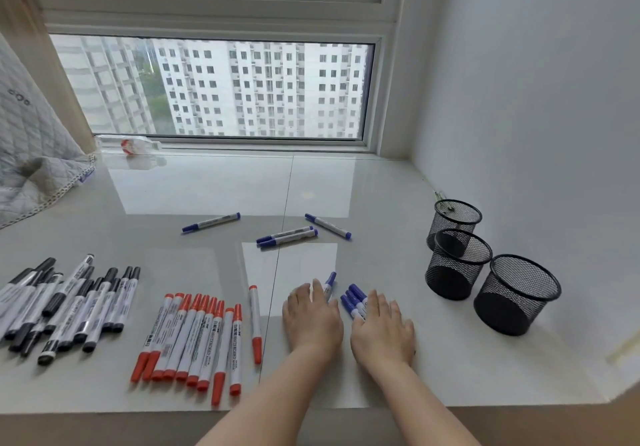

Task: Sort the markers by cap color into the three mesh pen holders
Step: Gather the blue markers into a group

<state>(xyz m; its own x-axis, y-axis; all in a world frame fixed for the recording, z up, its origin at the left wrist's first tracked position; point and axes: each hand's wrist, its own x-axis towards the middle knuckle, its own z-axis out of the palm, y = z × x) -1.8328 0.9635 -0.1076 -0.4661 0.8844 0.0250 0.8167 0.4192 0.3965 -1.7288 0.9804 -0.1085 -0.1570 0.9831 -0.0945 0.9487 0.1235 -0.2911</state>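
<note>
Three black mesh pen holders stand at the right: the near one [516, 295], the middle one [458, 263] and the far one [454, 220]. Black-capped markers [65, 303] lie grouped at the left, red-capped markers [194, 338] in a row beside them, with one red marker [255, 321] apart. My left hand [311, 321] lies flat over a blue-capped marker [329, 284]. My right hand [382, 329] lies flat on a bunch of blue-capped markers [355, 302]. More blue markers lie farther back: one [211, 222], a pair [286, 236] and another [328, 226].
The markers lie on a glossy stone window ledge [346, 186]. A plastic bottle [130, 144] lies by the window at the back left. A quilted grey cloth [31, 168] hangs over the left side. A white wall [536, 99] bounds the right.
</note>
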